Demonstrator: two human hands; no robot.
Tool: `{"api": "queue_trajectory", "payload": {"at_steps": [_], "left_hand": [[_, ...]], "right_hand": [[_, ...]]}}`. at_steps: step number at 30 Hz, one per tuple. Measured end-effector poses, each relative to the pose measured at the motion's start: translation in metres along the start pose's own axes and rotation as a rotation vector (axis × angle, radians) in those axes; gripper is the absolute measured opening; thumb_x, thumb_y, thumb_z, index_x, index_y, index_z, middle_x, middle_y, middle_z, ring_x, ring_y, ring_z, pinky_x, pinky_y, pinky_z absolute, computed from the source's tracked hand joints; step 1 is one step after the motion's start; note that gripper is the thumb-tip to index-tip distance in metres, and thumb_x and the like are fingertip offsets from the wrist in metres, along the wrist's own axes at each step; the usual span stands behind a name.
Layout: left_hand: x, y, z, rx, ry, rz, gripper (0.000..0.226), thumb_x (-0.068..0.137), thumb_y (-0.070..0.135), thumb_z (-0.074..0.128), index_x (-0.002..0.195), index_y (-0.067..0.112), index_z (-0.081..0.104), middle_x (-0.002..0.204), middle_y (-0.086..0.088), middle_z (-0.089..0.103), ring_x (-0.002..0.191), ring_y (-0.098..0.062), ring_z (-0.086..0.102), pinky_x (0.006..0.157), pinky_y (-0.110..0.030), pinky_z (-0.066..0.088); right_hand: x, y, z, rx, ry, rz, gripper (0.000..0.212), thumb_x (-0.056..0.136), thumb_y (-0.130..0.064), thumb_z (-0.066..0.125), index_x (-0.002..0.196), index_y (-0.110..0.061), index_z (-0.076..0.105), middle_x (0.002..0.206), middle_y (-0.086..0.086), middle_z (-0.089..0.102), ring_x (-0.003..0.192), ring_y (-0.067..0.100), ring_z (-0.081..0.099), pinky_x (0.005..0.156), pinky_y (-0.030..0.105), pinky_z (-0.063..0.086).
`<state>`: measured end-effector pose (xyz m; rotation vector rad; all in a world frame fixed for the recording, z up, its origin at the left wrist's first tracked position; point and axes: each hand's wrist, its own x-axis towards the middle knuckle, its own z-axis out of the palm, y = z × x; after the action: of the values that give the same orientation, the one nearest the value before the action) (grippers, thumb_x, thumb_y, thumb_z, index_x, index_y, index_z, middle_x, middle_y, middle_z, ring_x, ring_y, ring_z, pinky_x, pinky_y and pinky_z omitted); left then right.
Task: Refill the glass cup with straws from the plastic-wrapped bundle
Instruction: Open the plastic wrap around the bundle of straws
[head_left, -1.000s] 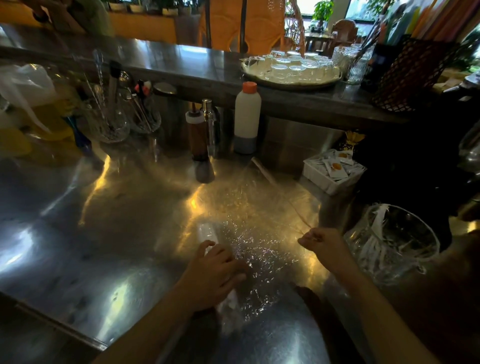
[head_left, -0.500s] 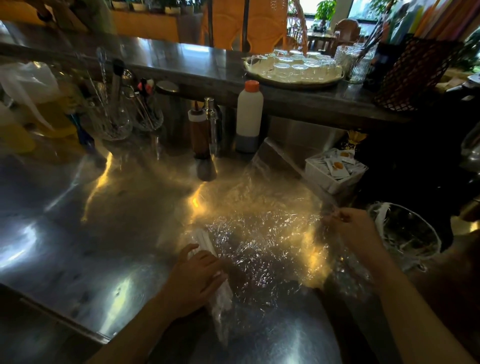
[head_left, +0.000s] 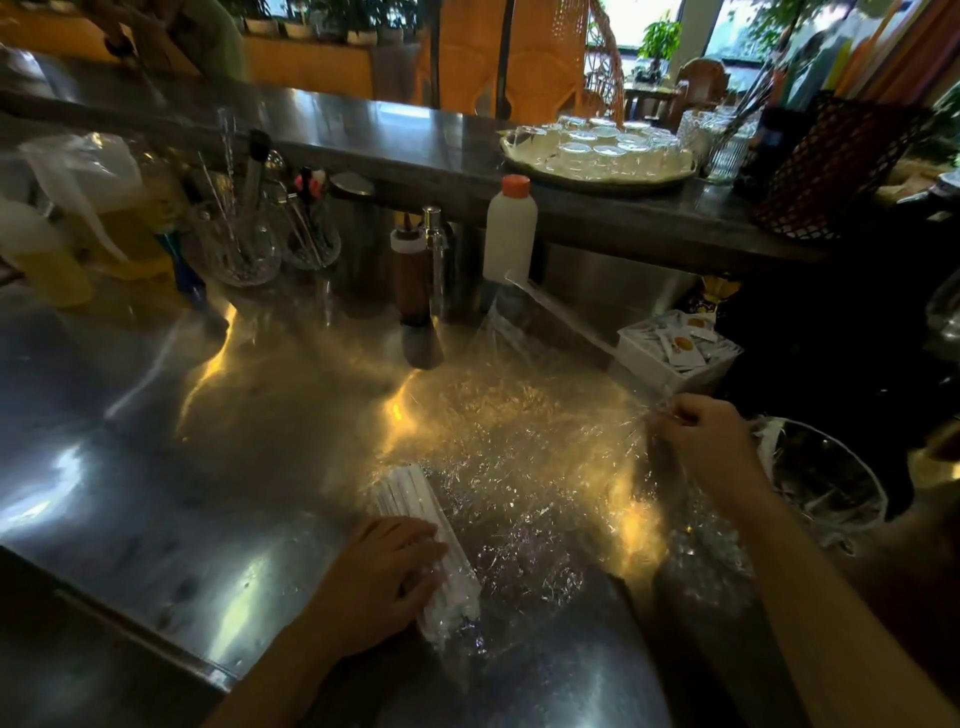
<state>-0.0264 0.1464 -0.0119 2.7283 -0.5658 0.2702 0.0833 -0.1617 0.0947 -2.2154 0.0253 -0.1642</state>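
Observation:
A bundle of white straws (head_left: 415, 506) lies on the steel counter, partly unrolled from clear plastic wrap (head_left: 524, 462). My left hand (head_left: 382, 577) presses down on the near half of the bundle. My right hand (head_left: 706, 441) pinches the wrap's far edge and holds it stretched out to the right, raised off the counter. A wide glass cup (head_left: 826, 488) with a few wrapped straws in it stands just right of my right hand.
Behind the wrap stand a white bottle with an orange cap (head_left: 510, 228), a brown squeeze bottle (head_left: 410, 275) and a white box of sachets (head_left: 675, 353). Glass jars of utensils (head_left: 244, 244) sit at the back left. A tray of glasses (head_left: 597, 150) rests on the raised bar.
My right hand has pulled the wrap's edge up and to the right, unrolling more film. The bundle has rolled a little left under my left hand, and more of the straws show.

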Motion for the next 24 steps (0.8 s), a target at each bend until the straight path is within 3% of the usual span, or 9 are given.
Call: {"api": "queue_trajectory", "payload": {"at_steps": [3, 6, 10, 13, 18, 21, 24], "left_hand": [[0.019, 0.010, -0.012, 0.037, 0.086, 0.026, 0.034, 0.080, 0.040, 0.045, 0.087, 0.020, 0.071, 0.090, 0.004, 0.074, 0.084, -0.012, 0.068, 0.085, -0.023, 0.034], [0.054, 0.026, -0.037, 0.002, 0.190, 0.082, 0.029, 0.080, 0.036, 0.049, 0.083, 0.018, 0.071, 0.086, 0.002, 0.074, 0.080, -0.015, 0.068, 0.082, -0.024, 0.045], [0.109, 0.055, -0.077, -0.054, 0.353, 0.203, 0.024, 0.083, 0.030, 0.054, 0.091, 0.014, 0.070, 0.095, -0.004, 0.072, 0.090, -0.019, 0.065, 0.086, -0.032, 0.044], [0.146, 0.077, -0.100, -0.032, 0.428, 0.318, 0.030, 0.083, 0.031, 0.054, 0.105, 0.014, 0.064, 0.110, -0.007, 0.067, 0.106, -0.022, 0.059, 0.094, -0.035, 0.039], [0.190, 0.102, -0.117, 0.105, 0.225, 0.408, 0.049, 0.082, 0.040, 0.060, 0.124, 0.019, 0.049, 0.124, -0.005, 0.058, 0.120, -0.021, 0.047, 0.103, -0.034, 0.026], [0.207, 0.106, -0.122, 0.127, 0.128, 0.427, 0.019, 0.087, 0.035, 0.054, 0.099, 0.022, 0.062, 0.096, 0.001, 0.069, 0.094, -0.016, 0.061, 0.095, -0.034, 0.033], [0.215, 0.107, -0.126, 0.050, 0.154, 0.391, 0.012, 0.087, 0.030, 0.054, 0.081, 0.023, 0.062, 0.075, 0.006, 0.064, 0.068, -0.009, 0.053, 0.080, -0.030, 0.035]], "right_hand": [[0.002, -0.008, -0.001, -0.017, -0.012, -0.052, 0.023, 0.084, -0.016, 0.063, 0.062, -0.015, 0.057, 0.058, 0.004, 0.056, 0.057, 0.018, 0.052, 0.056, 0.029, 0.040], [0.004, -0.022, -0.003, -0.033, -0.059, -0.098, 0.020, 0.085, -0.016, 0.063, 0.066, -0.017, 0.059, 0.062, 0.002, 0.059, 0.059, 0.014, 0.056, 0.056, 0.027, 0.045], [0.003, -0.037, -0.005, -0.094, -0.077, -0.173, 0.020, 0.087, -0.017, 0.060, 0.068, -0.023, 0.056, 0.065, -0.003, 0.059, 0.060, 0.007, 0.056, 0.054, 0.019, 0.039], [0.002, -0.046, -0.006, -0.142, -0.095, -0.203, 0.011, 0.087, -0.018, 0.058, 0.076, -0.018, 0.060, 0.067, -0.005, 0.057, 0.061, 0.005, 0.055, 0.055, 0.016, 0.038], [-0.003, -0.060, -0.010, -0.184, -0.147, -0.238, 0.009, 0.087, -0.022, 0.058, 0.078, -0.021, 0.057, 0.075, 0.001, 0.059, 0.074, 0.017, 0.060, 0.069, 0.028, 0.049], [-0.004, -0.060, -0.012, -0.174, -0.097, -0.237, 0.006, 0.084, -0.021, 0.063, 0.083, -0.018, 0.057, 0.080, 0.004, 0.061, 0.078, 0.020, 0.061, 0.073, 0.034, 0.051], [-0.010, -0.054, -0.013, 0.072, 0.015, -0.190, 0.031, 0.078, -0.015, 0.069, 0.105, -0.016, 0.053, 0.081, -0.006, 0.057, 0.077, 0.011, 0.061, 0.068, 0.024, 0.050]]}}
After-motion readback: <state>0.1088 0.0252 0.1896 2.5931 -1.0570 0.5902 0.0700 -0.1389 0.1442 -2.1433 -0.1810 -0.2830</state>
